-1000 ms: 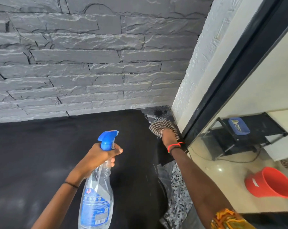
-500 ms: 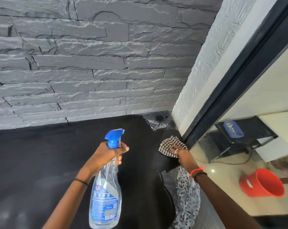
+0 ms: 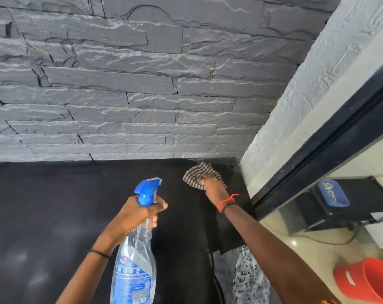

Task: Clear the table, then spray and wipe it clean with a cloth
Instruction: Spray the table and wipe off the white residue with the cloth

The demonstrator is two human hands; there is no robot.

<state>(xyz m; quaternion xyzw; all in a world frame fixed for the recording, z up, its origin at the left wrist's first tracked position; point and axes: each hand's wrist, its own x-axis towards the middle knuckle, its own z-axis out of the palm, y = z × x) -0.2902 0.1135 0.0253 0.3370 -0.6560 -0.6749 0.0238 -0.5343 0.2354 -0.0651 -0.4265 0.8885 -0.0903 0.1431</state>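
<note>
My left hand (image 3: 134, 213) grips the neck of a clear spray bottle (image 3: 134, 266) with a blue trigger head, held upright above the black table (image 3: 54, 216). My right hand (image 3: 214, 189) presses a brown-and-white checked cloth (image 3: 197, 172) flat on the table near its far right corner, close to the grey stone wall. My fingers lie on top of the cloth and cover its near edge.
A grey stone wall (image 3: 142, 84) runs behind the table; a white textured wall (image 3: 296, 95) and black frame (image 3: 328, 161) close its right side. Lower right: a red bucket (image 3: 370, 281) on the floor, a black stand (image 3: 361, 205) bearing a blue tray (image 3: 333, 193). Speckled stone (image 3: 247, 277) shows beside the table's right edge.
My right hand slid the cloth toward me along the right edge, then pushed it back out toward the far corner. The spray bottle stayed held upright in my left hand.
</note>
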